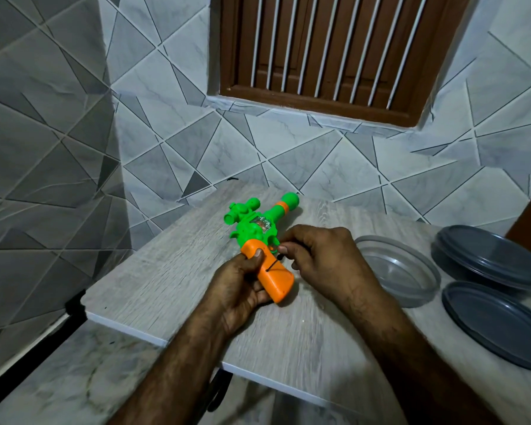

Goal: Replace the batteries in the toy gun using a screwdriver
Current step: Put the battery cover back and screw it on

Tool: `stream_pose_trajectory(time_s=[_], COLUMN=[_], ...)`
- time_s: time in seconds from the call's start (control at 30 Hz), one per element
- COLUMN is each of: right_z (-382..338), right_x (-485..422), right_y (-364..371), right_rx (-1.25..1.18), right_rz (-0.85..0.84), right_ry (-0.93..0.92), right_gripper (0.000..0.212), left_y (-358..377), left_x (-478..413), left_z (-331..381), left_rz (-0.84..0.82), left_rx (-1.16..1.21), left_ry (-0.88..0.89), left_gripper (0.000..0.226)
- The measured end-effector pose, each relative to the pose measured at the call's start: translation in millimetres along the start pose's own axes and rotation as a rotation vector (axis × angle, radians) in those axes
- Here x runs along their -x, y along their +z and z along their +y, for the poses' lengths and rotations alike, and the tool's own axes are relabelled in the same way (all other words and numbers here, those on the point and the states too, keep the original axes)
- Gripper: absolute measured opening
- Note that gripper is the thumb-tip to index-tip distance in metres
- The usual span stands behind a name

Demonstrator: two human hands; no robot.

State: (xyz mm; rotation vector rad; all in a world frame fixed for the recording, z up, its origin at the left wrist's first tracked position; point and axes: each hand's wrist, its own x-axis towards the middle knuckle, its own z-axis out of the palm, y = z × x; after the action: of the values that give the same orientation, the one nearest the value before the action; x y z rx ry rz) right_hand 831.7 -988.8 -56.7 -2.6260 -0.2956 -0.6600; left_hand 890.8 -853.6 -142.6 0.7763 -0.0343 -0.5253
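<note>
Board [154, 271] left free — toy gun [252, 228] centre; bowl [411, 271], lids [500, 326] right.

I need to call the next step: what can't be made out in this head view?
Head view:
The screwdriver: only its thin black shaft shows; the right hand hides the handle.
Screw under its tip on the toy gun: too small to see.
Battery cover: no seam made out; the left hand wraps the orange grip.
The gray lid: cut off by the right edge.
</note>
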Motion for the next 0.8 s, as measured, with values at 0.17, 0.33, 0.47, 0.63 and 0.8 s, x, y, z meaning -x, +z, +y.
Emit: stream_pose_trajectory(time_s=[0.17, 0.33, 0.47, 0.63, 0.8], right_z=[-7.8, -13.9, -13.7, -6.6, -9.4], right_x=[-2.4, -4.1, -1.9, -3.4, -4.6], right_y=[9.7, 13.8, 10.3, 1.6, 5.8], right_rx=[0.2, 0.141, 0.082, 0.064, 0.221], right_rz=[0.162, 0.169, 0.125, -0.062, -0.024], right_ry=[0.005, -0.021, -0.039, 0.019, 0.019], right_gripper=[0.052, 0.05, 0.058, 0.024, 0.034], left_y=[0.8, 0.8, -0.2, -1.3, -1.0], left_x=[-0.1, -0.4, -0.5, -2.8, -1.1], left_z=[-0.2, -0.7, -0.9, -1.1, -1.2], left_rz=[-0.001, 0.0, 0.003, 0.004, 0.003], left_rx=[-0.002, 0.008, 0.016, 0.024, 0.026], left_ry=[0.0, -0.012, -0.002, -0.011, -0.001], left_gripper=[0.041, 0.041, 0.04, 0.042, 0.041])
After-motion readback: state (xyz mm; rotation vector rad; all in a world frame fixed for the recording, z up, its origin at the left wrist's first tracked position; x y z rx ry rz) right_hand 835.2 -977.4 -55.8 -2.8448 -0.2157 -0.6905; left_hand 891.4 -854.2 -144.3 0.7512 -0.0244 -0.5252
